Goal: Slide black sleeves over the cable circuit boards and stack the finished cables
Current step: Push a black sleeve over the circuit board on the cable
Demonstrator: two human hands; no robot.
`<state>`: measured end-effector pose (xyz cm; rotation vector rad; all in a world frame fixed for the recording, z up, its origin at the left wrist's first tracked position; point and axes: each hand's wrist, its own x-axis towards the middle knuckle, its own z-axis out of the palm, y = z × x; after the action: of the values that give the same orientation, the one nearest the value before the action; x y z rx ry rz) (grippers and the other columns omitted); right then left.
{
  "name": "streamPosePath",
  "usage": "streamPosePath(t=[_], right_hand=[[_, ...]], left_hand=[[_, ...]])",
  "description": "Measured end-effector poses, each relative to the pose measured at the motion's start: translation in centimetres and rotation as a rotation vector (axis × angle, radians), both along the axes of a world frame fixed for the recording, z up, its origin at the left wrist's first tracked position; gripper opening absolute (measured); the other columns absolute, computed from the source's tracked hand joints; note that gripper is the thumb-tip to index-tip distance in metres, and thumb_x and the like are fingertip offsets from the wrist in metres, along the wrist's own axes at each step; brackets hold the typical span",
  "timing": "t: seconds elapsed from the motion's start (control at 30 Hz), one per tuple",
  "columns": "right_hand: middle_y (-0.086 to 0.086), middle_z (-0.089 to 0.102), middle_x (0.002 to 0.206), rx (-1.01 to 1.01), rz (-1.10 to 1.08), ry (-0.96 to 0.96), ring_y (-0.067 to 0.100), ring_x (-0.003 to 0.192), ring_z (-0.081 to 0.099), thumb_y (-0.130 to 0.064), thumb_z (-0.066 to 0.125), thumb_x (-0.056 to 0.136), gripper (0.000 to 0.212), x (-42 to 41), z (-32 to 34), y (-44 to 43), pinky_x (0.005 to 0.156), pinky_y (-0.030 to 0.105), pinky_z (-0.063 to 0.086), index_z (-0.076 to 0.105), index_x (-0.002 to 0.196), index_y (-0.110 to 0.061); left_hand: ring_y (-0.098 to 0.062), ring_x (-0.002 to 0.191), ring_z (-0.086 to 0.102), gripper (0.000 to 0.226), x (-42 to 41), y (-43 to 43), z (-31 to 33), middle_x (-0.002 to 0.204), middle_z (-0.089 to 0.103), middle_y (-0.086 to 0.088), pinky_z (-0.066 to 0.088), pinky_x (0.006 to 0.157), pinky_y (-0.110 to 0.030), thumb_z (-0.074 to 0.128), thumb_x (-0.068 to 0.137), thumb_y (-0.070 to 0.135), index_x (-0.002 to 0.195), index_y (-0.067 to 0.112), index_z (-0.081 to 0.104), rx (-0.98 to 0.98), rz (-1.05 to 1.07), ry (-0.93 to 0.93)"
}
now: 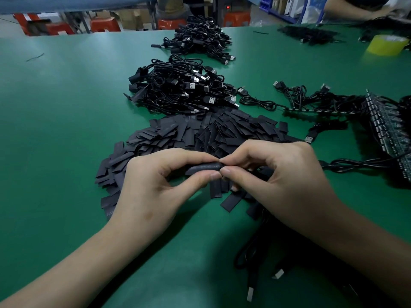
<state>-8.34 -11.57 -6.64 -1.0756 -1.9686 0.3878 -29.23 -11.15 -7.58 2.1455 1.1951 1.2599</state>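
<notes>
Both hands are meeting over a green table (66, 107): the left hand (155, 185) is pinching a black sleeve (204, 168) between thumb and forefinger, and the right hand (278, 181) is pinching the sleeve's right end the same way. Pale print is showing along the sleeve, too faint to read. A heap of loose sleeves (200, 134) is lying just behind the hands, with a pile of coiled cables (182, 90) beyond it and a second pile (200, 38) farther back. Circuit boards (387, 130) with cables attached are lying at the right. A yellow tape roll (387, 44) is standing near the far right edge, and red stools (104, 24) and cardboard boxes (131, 18) are standing on the floor behind.
</notes>
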Motion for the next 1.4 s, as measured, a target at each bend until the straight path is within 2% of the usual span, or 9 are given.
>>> streamPosePath(t=[0.2, 0.37, 0.53, 0.67, 0.9, 1.13, 1.23, 1.33, 1.4], right_hand=[[-0.014, 0.073, 0.072, -0.095, 0.021, 0.083, 0.003, 0.070, 0.072, -0.017, 0.078, 0.088, 0.006, 0.0, -0.1, 0.2, 0.066, 0.028, 0.057, 0.077, 0.094, -0.018], [-0.012, 0.073, 0.070, -0.104, -0.008, 0.146, 0.006, 0.065, 0.072, -0.013, 0.078, 0.087, 0.008, 0.0, -0.1, 0.0, 0.064, 0.027, 0.058, 0.076, 0.090, -0.019], [-0.012, 0.072, 0.069, -0.047, -0.070, 0.083, 0.007, 0.066, 0.071, -0.016, 0.078, 0.088, 0.003, -0.1, -0.1, -0.2, 0.062, 0.029, 0.057, 0.078, 0.089, -0.019], [-0.012, 0.071, 0.070, 0.037, -0.095, 0.014, 0.007, 0.066, 0.070, -0.018, 0.078, 0.090, 0.001, -0.1, -0.1, -0.3, 0.061, 0.033, 0.056, 0.078, 0.091, -0.017], [-0.009, 0.072, 0.071, 0.126, -0.137, -0.006, 0.008, 0.066, 0.071, -0.017, 0.077, 0.091, 0.003, -0.2, -0.3, -0.4, 0.060, 0.036, 0.058, 0.078, 0.092, -0.015], [-0.012, 0.074, 0.076, 0.165, -0.181, -0.004, -0.005, 0.074, 0.070, -0.019, 0.076, 0.091, 0.007, -0.1, -0.2, -0.4, 0.065, 0.024, 0.058, 0.078, 0.093, -0.013], [-0.012, 0.074, 0.078, 0.177, -0.182, -0.004, -0.003, 0.074, 0.071, -0.020, 0.076, 0.091, 0.008, 0.0, -0.2, -0.4, 0.066, 0.024, 0.058, 0.079, 0.095, -0.013], [-0.012, 0.075, 0.081, 0.181, -0.151, 0.023, -0.002, 0.077, 0.071, -0.018, 0.078, 0.090, 0.008, -0.2, -0.1, -0.5, 0.068, 0.024, 0.058, 0.079, 0.095, -0.012], [-0.015, 0.075, 0.081, 0.096, -0.108, 0.104, -0.004, 0.078, 0.072, -0.018, 0.078, 0.089, 0.008, -0.3, 0.1, -0.4, 0.072, 0.019, 0.057, 0.078, 0.096, -0.015]], left_hand=[[-0.006, 0.089, 0.073, 0.024, -0.1, 0.1, 0.1, 0.093, 0.077, 0.015, 0.055, 0.082, -0.021, 0.083, 0.080, 0.034, 0.103, 0.027, 0.079, 0.001, 0.050, -0.042], [-0.010, 0.078, 0.074, 0.034, -0.3, 0.1, 0.1, 0.085, 0.078, 0.009, 0.057, 0.078, -0.021, 0.084, 0.072, 0.036, 0.104, 0.027, 0.078, -0.046, 0.163, -0.218], [0.008, 0.078, 0.071, 0.023, 0.2, -0.3, 0.2, 0.090, 0.074, 0.030, 0.053, 0.076, -0.010, 0.081, 0.074, 0.036, 0.096, 0.036, 0.076, -0.030, 0.205, -0.231], [0.011, 0.081, 0.070, 0.023, 0.6, -0.5, 0.3, 0.094, 0.071, 0.036, 0.051, 0.078, -0.007, 0.079, 0.075, 0.036, 0.097, 0.038, 0.074, -0.026, 0.217, -0.212], [0.009, 0.083, 0.070, 0.024, 0.9, -0.7, 0.1, 0.094, 0.075, 0.027, 0.054, 0.080, -0.013, 0.079, 0.076, 0.035, 0.100, 0.031, 0.077, -0.057, 0.221, -0.253], [0.004, 0.089, 0.073, 0.028, 1.0, -0.9, -0.2, 0.093, 0.078, 0.017, 0.055, 0.083, -0.014, 0.078, 0.080, 0.029, 0.107, 0.022, 0.079, -0.083, 0.216, -0.266], [-0.004, 0.081, 0.075, 0.020, 1.0, -0.8, -0.1, 0.084, 0.079, 0.010, 0.056, 0.079, -0.016, 0.077, 0.082, 0.026, 0.101, 0.022, 0.079, -0.151, 0.166, -0.378], [-0.016, 0.076, 0.077, 0.012, 0.9, -0.5, 0.2, 0.081, 0.079, -0.005, 0.058, 0.073, -0.020, 0.077, 0.079, 0.020, 0.090, 0.015, 0.078, -0.295, 0.061, -0.631], [-0.018, 0.075, 0.077, 0.013, 0.8, -0.2, 0.2, 0.081, 0.078, -0.011, 0.059, 0.072, -0.020, 0.077, 0.075, 0.019, 0.086, 0.012, 0.078, -0.392, 0.016, -0.746]])
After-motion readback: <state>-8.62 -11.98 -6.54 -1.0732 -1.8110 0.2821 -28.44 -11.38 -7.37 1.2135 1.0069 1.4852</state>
